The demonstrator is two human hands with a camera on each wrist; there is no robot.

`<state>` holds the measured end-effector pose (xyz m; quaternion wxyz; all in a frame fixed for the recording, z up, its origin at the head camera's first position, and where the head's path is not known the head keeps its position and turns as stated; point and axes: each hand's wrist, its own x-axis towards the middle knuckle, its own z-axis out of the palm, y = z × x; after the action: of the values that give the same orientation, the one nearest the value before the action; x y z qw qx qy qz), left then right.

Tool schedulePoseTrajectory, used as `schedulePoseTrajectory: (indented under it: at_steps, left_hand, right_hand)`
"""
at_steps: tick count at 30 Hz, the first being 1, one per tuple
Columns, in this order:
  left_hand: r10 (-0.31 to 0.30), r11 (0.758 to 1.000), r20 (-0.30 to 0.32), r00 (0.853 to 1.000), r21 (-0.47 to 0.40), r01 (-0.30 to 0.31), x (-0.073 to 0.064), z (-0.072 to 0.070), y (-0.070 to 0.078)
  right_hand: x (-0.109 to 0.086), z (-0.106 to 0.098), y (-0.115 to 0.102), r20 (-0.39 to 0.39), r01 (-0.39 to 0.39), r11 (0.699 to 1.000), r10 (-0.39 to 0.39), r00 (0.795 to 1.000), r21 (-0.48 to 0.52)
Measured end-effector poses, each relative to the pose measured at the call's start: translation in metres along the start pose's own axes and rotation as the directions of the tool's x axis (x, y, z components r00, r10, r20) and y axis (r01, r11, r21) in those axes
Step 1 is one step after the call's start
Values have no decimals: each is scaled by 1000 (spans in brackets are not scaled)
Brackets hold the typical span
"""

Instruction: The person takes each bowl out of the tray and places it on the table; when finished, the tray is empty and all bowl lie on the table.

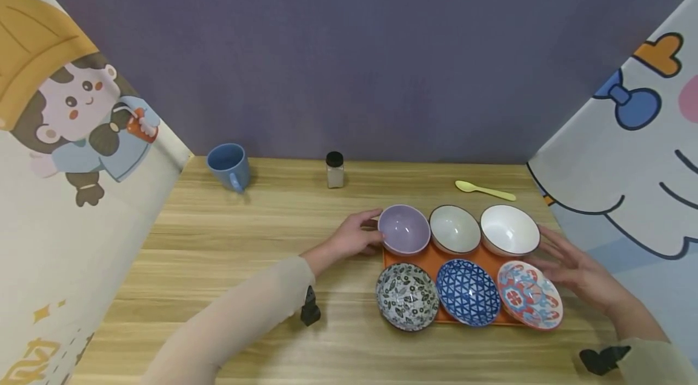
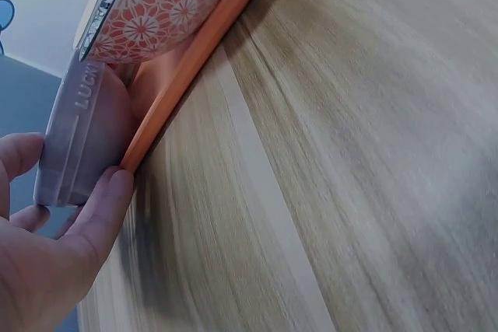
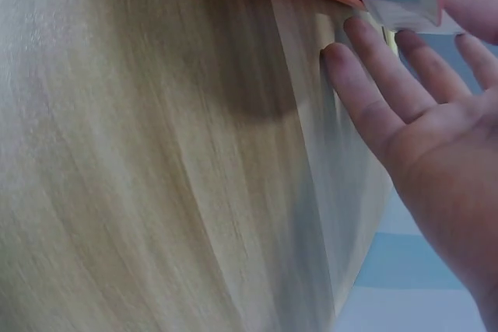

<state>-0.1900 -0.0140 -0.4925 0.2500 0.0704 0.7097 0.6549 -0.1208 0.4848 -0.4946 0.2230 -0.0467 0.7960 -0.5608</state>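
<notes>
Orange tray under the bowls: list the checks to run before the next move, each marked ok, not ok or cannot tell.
1. Six bowls set in two rows of three on the orange tray: ok.
2. Bowls empty: ok, nothing shows inside them.
3. Front bowls within the tray's edge: not ok, in the head view their rims show past it.
4. Left hand firmly gripping: cannot tell; it reaches the purple bowl at the tray's left end, but its hold is unclear.
5. Right hand gripping: not ok, its fingers are outstretched.
6. Blue mug, jar and yellow spoon off the tray: ok, all on the table.
</notes>
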Motion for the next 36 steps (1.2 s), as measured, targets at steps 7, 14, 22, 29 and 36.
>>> schedulePoseTrajectory:
  at_steps: [7, 14, 22, 29, 36]
  left_hand:
    - [-63, 998, -23, 998, -31, 62, 3, 1, 1]
    - [-85, 995, -47, 995, -62, 82, 2, 1, 5]
    - [-99, 994, -61, 993, -62, 95, 2, 4, 4]
    - [-131, 990, -109, 985, -62, 124, 4, 9, 9]
    - [-154, 987, -163, 974, -79, 143, 9, 11, 13]
  right_hand:
    - [1, 1, 2, 17, 1, 1000, -1, 1000, -8]
    - [1, 2, 2, 44, 70, 997, -70, 997, -18]
    - [0, 2, 1, 20, 31, 999, -31, 999, -23]
    - [-1, 6, 0, -31, -22, 997, 19, 999, -79]
    - [1, 7, -4, -59, -20, 991, 12, 998, -132]
